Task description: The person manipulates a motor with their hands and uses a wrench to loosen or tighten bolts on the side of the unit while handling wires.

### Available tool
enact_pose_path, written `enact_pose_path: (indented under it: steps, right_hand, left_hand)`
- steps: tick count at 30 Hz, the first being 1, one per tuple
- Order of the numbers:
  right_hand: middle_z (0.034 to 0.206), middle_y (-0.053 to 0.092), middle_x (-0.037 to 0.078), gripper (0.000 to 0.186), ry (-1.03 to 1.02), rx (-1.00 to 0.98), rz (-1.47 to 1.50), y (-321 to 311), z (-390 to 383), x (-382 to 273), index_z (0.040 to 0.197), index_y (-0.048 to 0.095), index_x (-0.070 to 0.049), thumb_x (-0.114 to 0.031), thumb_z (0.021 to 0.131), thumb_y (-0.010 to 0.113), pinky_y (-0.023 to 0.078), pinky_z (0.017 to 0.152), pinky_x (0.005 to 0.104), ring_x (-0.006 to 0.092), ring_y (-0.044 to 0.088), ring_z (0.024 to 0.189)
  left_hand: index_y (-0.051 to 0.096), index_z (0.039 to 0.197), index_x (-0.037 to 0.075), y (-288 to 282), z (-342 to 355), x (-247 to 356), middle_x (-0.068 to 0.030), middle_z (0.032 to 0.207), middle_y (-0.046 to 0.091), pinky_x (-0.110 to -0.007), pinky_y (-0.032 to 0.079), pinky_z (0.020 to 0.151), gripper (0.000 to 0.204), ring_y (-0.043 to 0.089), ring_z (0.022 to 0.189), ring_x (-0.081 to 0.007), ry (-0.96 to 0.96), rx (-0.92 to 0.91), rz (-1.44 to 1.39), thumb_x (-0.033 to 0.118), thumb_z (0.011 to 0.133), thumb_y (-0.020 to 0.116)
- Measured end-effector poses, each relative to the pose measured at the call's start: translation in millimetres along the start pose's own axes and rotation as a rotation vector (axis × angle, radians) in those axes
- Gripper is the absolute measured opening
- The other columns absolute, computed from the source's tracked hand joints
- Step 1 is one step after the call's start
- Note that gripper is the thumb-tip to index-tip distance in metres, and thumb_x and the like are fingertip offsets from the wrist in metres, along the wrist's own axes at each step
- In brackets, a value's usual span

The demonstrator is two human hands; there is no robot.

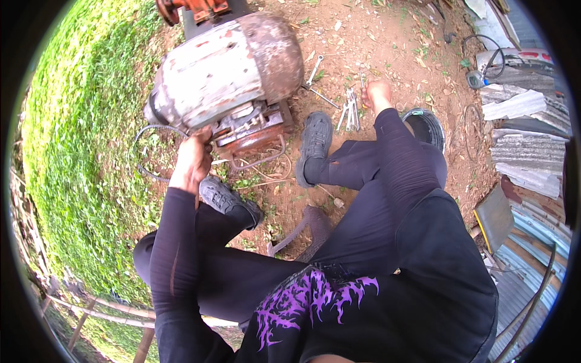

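A worn electric motor (212,63), its grey paint chipped and rusty, lies on the dirt at the upper left. Its wiring box (248,124) stands uncovered on the near side. My left hand (192,158) has its fingers curled at that box's left corner; what they pinch is hidden. Out to the right, low over the ground, my right hand (378,94) is closed on a thin metal tool (362,78), its kind too small to tell. Just left of that hand lie several wrenches (348,112). Another wrench (315,69) rests farther off, near the motor.
A black belt (138,151) loops on the grass beside the motor. My shoes (316,142) stand between motor and tools. A round black container (426,127) sits by my right knee. Corrugated sheets (526,151) are piled at right. Orange machinery (200,9) adjoins the motor's far side.
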State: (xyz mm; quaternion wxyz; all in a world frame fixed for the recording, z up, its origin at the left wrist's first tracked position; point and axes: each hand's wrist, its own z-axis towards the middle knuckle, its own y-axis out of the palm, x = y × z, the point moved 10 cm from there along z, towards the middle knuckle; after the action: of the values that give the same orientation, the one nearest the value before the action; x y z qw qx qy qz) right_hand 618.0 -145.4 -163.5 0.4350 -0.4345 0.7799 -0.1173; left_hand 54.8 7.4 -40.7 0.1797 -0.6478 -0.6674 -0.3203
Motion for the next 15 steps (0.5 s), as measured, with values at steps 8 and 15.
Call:
enact_pose_path:
  steps: [8,15]
  right_hand:
    - [0.071,0.065,0.006,0.023,-0.073,-0.601,-0.585,34,14,4,0.082,0.065,-0.006,-0.022,0.092,0.052,0.055,0.057,0.0384,0.0206,0.066,0.066]
    - [0.07,0.065,0.008,0.021,-0.198,-0.532,-1.016,-135,-36,-116,0.085,0.063,0.001,-0.015,0.092,0.052,0.057,0.048,0.035,0.0187,0.064,0.056]
  left_hand:
    - [0.053,0.122,0.007,-8,-20,-3,-0.0061,0.115,0.061,-0.041,0.047,0.087,0.033,0.058,0.103,-0.0231,-0.101,-0.036,0.021,0.011,0.09,0.055]
    - [0.048,0.131,0.012,-35,-21,-3,-0.0033,0.128,0.057,-0.041,0.037,0.091,0.041,0.054,0.115,-0.0171,-0.083,-0.032,0.149,0.011,0.091,0.042]
